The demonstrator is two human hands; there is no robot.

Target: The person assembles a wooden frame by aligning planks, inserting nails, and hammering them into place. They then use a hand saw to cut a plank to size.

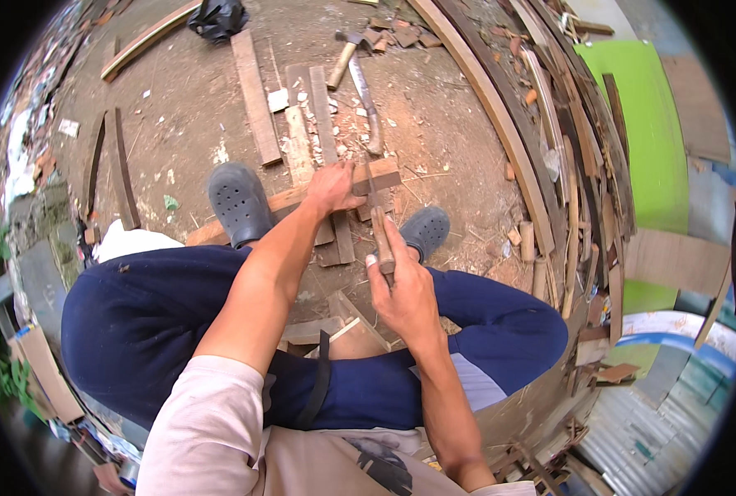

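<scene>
My right hand [405, 293] is closed round the handle of a wooden-handled blade [382, 240]. Its thin blade shows edge-on and lies across a brown wooden plank [285, 200] near the plank's right end; saw or knife, I cannot tell. Just left of the blade, my left hand [332, 188] grips the plank from above with its fingers over it. The plank runs at a slant from beside my left shoe and rests across other boards [322, 116] on the ground. Beyond it lie a claw hammer [341, 64] and a wooden-handled machete [365, 103].
Grey clogs [241, 202] on my feet flank the work. Wood chips and offcuts [351, 331] lie around. Long timber [492, 107] and a scrap pile [579, 140] stretch along the right, beside a green panel [645, 124]. A black plastic bag [217, 20] sits at the far left.
</scene>
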